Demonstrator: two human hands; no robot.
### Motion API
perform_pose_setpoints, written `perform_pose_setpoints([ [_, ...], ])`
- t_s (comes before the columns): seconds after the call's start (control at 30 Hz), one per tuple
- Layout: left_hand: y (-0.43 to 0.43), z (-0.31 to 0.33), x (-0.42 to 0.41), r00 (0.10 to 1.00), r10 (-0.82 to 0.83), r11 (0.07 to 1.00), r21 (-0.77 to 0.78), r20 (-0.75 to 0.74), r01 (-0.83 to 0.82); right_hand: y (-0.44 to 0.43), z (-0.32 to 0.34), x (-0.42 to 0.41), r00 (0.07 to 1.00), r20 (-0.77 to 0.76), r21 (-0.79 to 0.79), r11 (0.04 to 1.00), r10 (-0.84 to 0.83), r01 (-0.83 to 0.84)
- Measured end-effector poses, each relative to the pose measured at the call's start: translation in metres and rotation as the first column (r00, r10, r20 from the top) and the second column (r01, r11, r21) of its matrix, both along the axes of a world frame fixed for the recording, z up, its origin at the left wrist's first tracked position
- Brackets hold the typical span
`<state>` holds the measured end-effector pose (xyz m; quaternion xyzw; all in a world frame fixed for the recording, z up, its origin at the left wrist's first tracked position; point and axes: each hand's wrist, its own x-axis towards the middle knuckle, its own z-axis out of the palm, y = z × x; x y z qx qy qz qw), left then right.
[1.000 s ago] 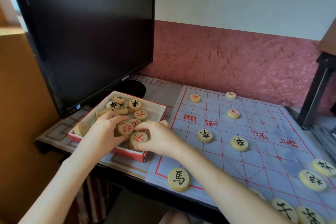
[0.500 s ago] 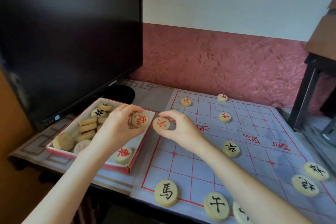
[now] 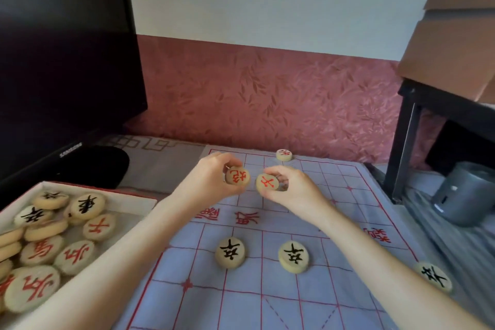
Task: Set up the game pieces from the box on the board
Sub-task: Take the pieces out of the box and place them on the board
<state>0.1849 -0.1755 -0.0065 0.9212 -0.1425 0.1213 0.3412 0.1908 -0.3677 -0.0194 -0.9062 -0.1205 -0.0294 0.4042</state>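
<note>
A pale blue cloth board (image 3: pixel 308 311) with red grid lines covers the desk. My left hand (image 3: pixel 211 182) holds one round wooden piece with a red character (image 3: pixel 237 176) above the board's far part. Beside it, my right hand (image 3: pixel 292 190) holds a second red-marked piece (image 3: pixel 267 183). The two pieces are side by side, almost touching. Two black-marked pieces (image 3: pixel 230 252) (image 3: pixel 294 256) lie on the board nearer to me, a third (image 3: pixel 434 276) at the right edge. One red-marked piece (image 3: pixel 284 154) sits at the far edge. The red-rimmed box (image 3: pixel 134 195) at left holds several pieces.
A black monitor (image 3: pixel 64 67) with its round base (image 3: pixel 99 166) stands behind the box. At right, a dark stand (image 3: pixel 407 142) carries a cardboard box (image 3: pixel 455 43), with a grey cylindrical device (image 3: pixel 463 193) beneath. A red patterned wall runs behind the desk.
Both hands lifted a red-marked piece each out of the box and carried them right and away, over the far part of the board. The view has shifted closer to the board.
</note>
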Motion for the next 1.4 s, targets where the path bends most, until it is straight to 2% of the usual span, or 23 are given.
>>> perform_pose_setpoints([
  [0.37,-0.051,-0.019,0.048,0.996,-0.076,0.997,-0.032,-0.042,0.075,-0.093,-0.023,0.118,0.938,-0.046,-0.041,0.939,-0.344,0.342],
  [0.67,-0.045,-0.023,0.057,0.995,-0.091,0.995,-0.044,-0.037,0.089,-0.086,-0.033,0.164,0.95,-0.041,-0.131,0.944,-0.309,0.301],
  [0.83,-0.047,-0.025,0.054,0.993,-0.113,0.993,-0.047,-0.039,0.111,-0.096,-0.046,0.168,0.96,-0.038,-0.146,0.952,-0.277,0.269],
  [1.03,-0.068,-0.019,0.056,0.987,-0.145,0.988,-0.063,-0.065,0.141,-0.112,-0.023,0.136,0.957,-0.019,-0.011,0.957,-0.29,0.29],
  [1.27,-0.152,-0.025,0.073,0.962,-0.259,0.961,-0.122,-0.086,0.248,-0.161,-0.01,0.096,0.936,0.042,0.059,0.936,-0.349,0.347],
  [1.4,-0.208,-0.035,0.089,0.953,-0.283,0.957,-0.093,-0.105,0.274,-0.175,-0.012,0.079,0.931,0.06,0.058,0.932,-0.36,0.357],
])
